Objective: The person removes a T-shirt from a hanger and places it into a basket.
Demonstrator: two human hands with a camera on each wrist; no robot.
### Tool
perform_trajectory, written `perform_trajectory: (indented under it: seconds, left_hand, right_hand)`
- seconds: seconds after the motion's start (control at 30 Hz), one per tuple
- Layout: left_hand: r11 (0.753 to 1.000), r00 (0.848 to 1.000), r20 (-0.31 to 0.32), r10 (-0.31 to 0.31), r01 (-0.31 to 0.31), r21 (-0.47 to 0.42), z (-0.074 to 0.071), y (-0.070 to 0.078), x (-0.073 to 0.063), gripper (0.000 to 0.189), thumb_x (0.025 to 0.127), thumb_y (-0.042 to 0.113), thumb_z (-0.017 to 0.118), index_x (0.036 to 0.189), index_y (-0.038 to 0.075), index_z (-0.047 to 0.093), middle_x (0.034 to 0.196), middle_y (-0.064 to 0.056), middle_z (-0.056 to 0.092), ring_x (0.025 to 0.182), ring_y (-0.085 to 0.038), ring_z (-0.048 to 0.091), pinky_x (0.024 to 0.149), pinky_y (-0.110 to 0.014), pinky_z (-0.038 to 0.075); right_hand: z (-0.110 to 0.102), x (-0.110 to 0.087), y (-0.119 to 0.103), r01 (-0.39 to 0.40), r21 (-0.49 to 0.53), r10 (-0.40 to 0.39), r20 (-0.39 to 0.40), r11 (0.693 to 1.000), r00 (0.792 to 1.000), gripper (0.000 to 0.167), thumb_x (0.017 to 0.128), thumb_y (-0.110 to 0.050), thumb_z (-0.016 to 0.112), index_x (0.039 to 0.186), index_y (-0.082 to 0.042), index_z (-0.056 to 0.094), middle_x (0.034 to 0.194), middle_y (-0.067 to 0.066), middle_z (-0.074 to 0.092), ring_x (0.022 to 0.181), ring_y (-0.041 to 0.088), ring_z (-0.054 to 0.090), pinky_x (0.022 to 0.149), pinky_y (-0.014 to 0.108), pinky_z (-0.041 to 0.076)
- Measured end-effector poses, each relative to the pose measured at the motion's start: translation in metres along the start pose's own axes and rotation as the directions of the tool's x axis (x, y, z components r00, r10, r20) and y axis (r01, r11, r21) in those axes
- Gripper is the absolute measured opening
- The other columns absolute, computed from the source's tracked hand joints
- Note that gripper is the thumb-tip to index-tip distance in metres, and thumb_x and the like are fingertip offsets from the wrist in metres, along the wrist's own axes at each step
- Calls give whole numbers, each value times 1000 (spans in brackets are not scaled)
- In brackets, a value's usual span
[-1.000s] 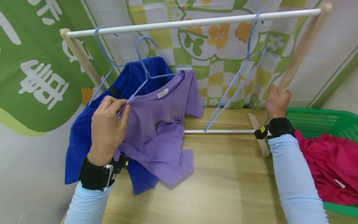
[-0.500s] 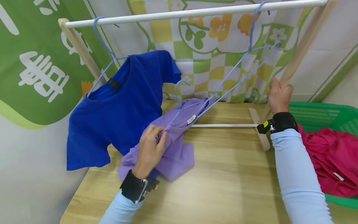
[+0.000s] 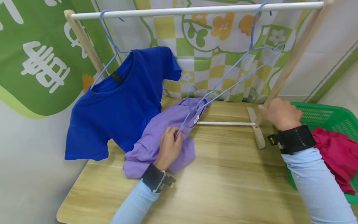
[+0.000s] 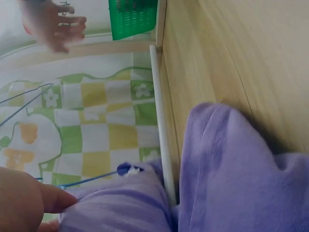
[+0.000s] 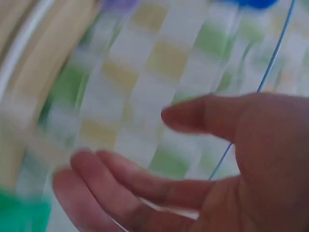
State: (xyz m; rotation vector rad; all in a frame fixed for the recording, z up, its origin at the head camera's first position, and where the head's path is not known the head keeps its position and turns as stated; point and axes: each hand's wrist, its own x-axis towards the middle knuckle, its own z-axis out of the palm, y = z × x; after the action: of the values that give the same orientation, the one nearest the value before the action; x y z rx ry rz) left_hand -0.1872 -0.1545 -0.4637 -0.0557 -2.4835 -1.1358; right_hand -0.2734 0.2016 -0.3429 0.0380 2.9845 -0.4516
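Observation:
My left hand point(image 3: 168, 146) pinches the neckline edge of a purple T-shirt point(image 3: 152, 129) together with the blue wire hanger point(image 3: 189, 100) inside it. The shirt slumps low over the tabletop, its hook free of the rail. An unloaded blue hanger point(image 3: 252, 34) hangs from the rail; its far end crosses the purple collar, and I cannot tell if it is caught there. My right hand point(image 3: 281, 113) is beside the rack's right post, holding nothing; in the right wrist view its thumb and fingers point(image 5: 130, 176) are spread apart.
A blue T-shirt point(image 3: 120, 107) hangs at the left of the white rail point(image 3: 195, 11). The wooden post point(image 3: 291, 67) stands at the right. Beyond it is a green basket point(image 3: 316, 109) with a red garment point(image 3: 335, 152). A lower white bar point(image 3: 226, 123) runs above the wooden table point(image 3: 223, 183).
My left hand has moved right and down with the purple T-shirt, away from the blue one. My right hand has let go of the post. The unloaded hanger has swung outward.

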Motion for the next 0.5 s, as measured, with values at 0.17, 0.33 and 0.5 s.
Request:
perform_trajectory:
  seconds: [0.17, 0.33, 0.5]
  left_hand:
    - [999, 998, 50, -35, 37, -35, 12, 5, 10, 16, 102, 11, 59, 103, 0, 70, 94, -14, 63, 92, -30, 60, 87, -43, 47]
    - [999, 999, 47, -25, 27, -40, 33, 15, 16, 14, 102, 11, 58, 103, 0, 66, 95, -14, 62, 92, -33, 62, 88, -49, 50]
    - [996, 1000, 11, 22, -22, 84, 48, 16, 10, 14, 103, 16, 58, 104, 5, 65, 99, -10, 65, 93, -33, 69, 83, -49, 55]
  right_hand:
    - [36, -10, -68, 230, -7, -226, 166, 973, 960, 62, 103, -63, 43, 92, -8, 71, 106, 24, 69, 100, 44, 67, 79, 64, 51]
    - [79, 0, -122, 301, 120, -318, 157, 946, 935, 67, 107, -63, 36, 107, -5, 69, 110, 17, 73, 104, 40, 71, 86, 56, 54]
    - [113, 12, -156, 302, 165, -308, 11, 939, 951, 52, 110, -42, 32, 105, -3, 66, 115, 27, 72, 107, 48, 71, 85, 60, 57]
